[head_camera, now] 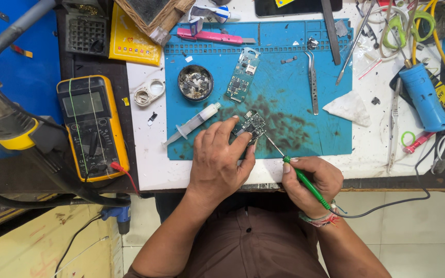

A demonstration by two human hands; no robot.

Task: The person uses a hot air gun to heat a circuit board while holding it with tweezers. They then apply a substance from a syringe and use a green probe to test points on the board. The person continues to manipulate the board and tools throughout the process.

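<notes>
My left hand (221, 154) pinches a small dark circuit board (254, 125) against the blue work mat (289, 82), fingers curled over the board's near edge. A green-handled soldering iron (301, 177) is gripped like a pen in my right hand (312, 180). Its thin metal tip reaches up-left to the board's right edge. The iron's black cord runs off to the right past my wrist. A second, teal circuit board (242, 76) lies farther up the mat, untouched.
A yellow multimeter (92, 126) sits left of the mat. On the mat lie a syringe (191, 124), a round tin of parts (195, 82), tweezers (312, 82) and a pink knife (209, 36). A blue cylinder (425, 98) and tangled wires crowd the right.
</notes>
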